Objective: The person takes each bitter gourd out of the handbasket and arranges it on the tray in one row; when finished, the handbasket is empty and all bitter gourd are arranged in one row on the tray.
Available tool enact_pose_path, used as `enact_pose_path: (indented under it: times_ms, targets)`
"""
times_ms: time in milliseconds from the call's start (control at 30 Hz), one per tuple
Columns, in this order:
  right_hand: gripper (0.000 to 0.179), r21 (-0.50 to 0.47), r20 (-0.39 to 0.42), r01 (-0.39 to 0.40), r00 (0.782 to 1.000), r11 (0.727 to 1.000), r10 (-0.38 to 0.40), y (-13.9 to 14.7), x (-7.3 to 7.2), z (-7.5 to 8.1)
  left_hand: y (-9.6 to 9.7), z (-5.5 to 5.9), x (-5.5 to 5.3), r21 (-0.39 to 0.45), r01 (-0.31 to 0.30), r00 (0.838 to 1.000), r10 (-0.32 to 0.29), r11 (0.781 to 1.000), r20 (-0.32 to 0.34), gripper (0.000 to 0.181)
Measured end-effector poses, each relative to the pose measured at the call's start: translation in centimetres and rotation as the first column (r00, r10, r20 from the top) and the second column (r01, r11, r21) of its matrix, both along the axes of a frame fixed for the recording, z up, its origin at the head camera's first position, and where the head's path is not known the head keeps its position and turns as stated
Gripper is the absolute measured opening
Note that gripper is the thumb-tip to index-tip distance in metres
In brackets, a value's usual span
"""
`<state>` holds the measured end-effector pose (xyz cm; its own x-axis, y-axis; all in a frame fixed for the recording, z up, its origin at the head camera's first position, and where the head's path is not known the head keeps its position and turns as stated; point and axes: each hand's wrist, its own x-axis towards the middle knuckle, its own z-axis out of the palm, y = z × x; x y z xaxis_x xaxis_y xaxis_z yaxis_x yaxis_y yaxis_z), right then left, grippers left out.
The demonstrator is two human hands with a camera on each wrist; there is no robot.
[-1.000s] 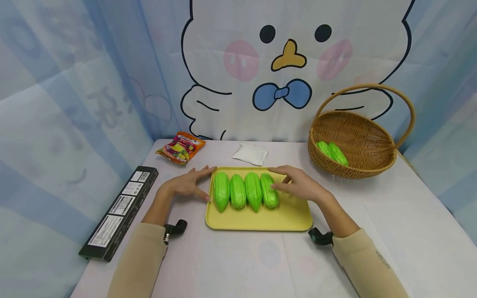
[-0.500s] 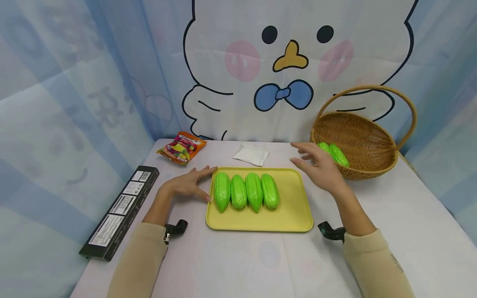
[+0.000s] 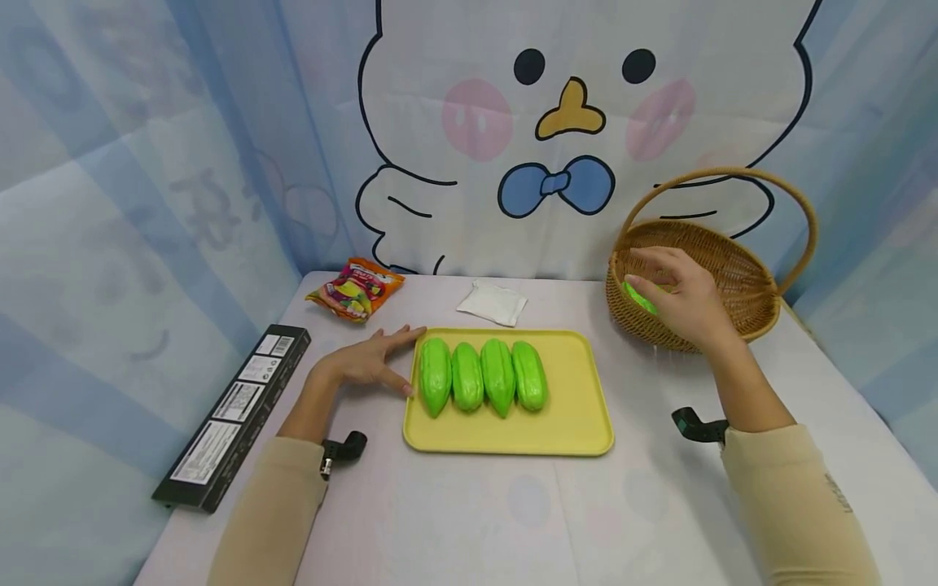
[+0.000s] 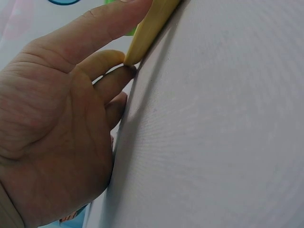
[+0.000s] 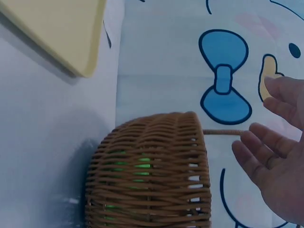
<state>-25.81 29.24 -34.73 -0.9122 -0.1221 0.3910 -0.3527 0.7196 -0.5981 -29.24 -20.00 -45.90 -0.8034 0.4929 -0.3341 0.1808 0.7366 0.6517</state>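
A yellow tray [image 3: 575,415] bears several glossy green, ridged, elongated vegetables [image 3: 498,378] side by side on its left part. My left hand [image 3: 366,362] touches the tray's left edge with fingers spread; the left wrist view puts the thumb [image 4: 102,28] and fingertips right at the yellow rim. At the back right, my right hand [image 3: 685,297] hovers over a wicker basket [image 3: 743,281], holding nothing, its fingers loosely bent and apart. Part of a green vegetable [image 3: 640,299] in the basket shows beside the thumb; the hand hides the rest.
An orange snack bag [image 3: 357,290] and a white packet [image 3: 493,303] lie at the table's back. Along the left edge lies a long black box [image 3: 234,415] with white labels. The basket's tall handle [image 3: 733,171] arches above it, near the printed curtain [image 3: 557,244].
My right hand has left the rightmost green vegetable on the tray and moved right and back, over the basket. The left hand has stayed at the tray's edge.
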Motion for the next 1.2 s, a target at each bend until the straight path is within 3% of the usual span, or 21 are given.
enact_pose_path:
  times_ms: [333,533,900,1200]
  targets:
    - [0.052,0.006,0.065,0.065,0.996,0.998,-0.065,2.7,-0.9,0.2,0.0,0.1,0.0,0.010,-0.010,1.000,0.010,1.000,0.004,0.119]
    - [0.057,-0.004,0.086,0.088,0.992,0.996,-0.088,4.3,-2.2,-0.1,0.0,0.1,0.0,0.006,-0.001,1.000,0.001,1.000,-0.006,0.118]
    - [0.062,0.060,0.138,0.148,0.978,0.987,-0.155,6.1,-4.6,-0.6,-0.1,0.0,0.1,0.012,0.005,1.000,-0.005,1.000,-0.003,0.117]
    - [0.066,0.073,0.196,0.171,0.964,0.983,-0.182,7.3,-5.7,-1.5,-0.2,-0.2,0.0,0.003,-0.002,1.000,0.002,1.000,-0.015,0.118]
